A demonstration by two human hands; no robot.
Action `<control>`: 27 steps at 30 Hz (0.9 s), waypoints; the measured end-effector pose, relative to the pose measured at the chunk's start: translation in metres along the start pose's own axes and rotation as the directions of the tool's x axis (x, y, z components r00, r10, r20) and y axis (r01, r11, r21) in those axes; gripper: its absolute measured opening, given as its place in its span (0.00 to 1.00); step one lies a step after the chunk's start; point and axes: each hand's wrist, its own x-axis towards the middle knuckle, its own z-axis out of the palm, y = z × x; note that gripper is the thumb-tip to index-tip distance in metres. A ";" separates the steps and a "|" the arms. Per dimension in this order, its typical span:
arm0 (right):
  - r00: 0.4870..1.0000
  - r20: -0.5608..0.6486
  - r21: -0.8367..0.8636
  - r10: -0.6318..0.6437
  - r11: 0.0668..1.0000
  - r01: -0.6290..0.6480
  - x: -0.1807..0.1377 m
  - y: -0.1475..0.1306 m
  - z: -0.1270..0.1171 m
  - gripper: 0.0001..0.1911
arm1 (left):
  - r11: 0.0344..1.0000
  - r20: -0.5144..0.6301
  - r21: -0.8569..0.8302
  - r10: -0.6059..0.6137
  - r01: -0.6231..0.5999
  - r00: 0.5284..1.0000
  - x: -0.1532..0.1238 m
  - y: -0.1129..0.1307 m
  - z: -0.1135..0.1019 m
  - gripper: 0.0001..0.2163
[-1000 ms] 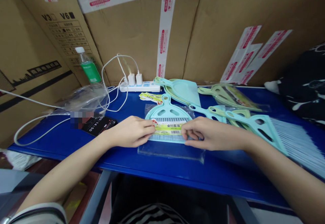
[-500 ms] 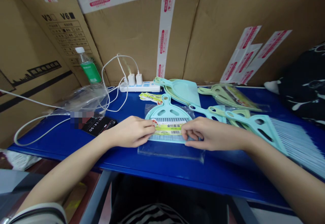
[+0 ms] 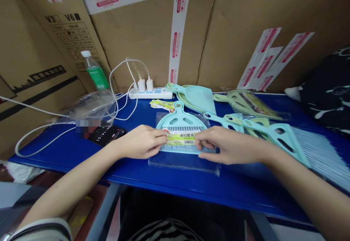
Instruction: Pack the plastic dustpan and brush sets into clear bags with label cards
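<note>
A light blue mini dustpan with a brush [image 3: 181, 120] lies inside a clear plastic bag [image 3: 183, 160] on the blue table [image 3: 68, 148]. Across it runs a yellow-green paper label [image 3: 181, 137]. My left hand [image 3: 142, 141] pinches the label's left end with curled fingers. My right hand [image 3: 228, 144] pinches its right end, fingers bent and resting on the bag.
More blue and green dustpans [image 3: 195, 97] and brushes [image 3: 273, 133] lie to the right, some bagged. Spare labels [image 3: 162, 104], a power strip with chargers [image 3: 150, 92], white cables, a phone [image 3: 105, 134], a bottle [image 3: 94, 71] and crumpled plastic [image 3: 90, 106] sit left. Cardboard boxes [image 3: 246, 26] wall the back.
Almost nothing moved. My right hand's fingers shifted slightly on the label's right end, and the phone's timer advanced by one second.
</note>
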 end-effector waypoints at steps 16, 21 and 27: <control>0.999 -0.047 -0.093 -0.004 0.996 0.000 -0.003 -0.007 0.004 0.12 | 0.994 0.006 -0.104 -0.009 0.009 1.000 0.001 0.000 -0.001 0.07; 0.999 -0.036 -0.045 -0.024 0.999 0.023 -0.004 -0.006 0.000 0.07 | 0.990 0.028 -0.136 -0.021 0.024 0.999 0.001 0.001 -0.002 0.07; 1.000 0.017 -0.044 0.001 0.999 -0.001 -0.002 -0.003 -0.001 0.07 | 0.981 0.058 -0.187 -0.048 0.058 0.997 0.000 0.002 -0.005 0.06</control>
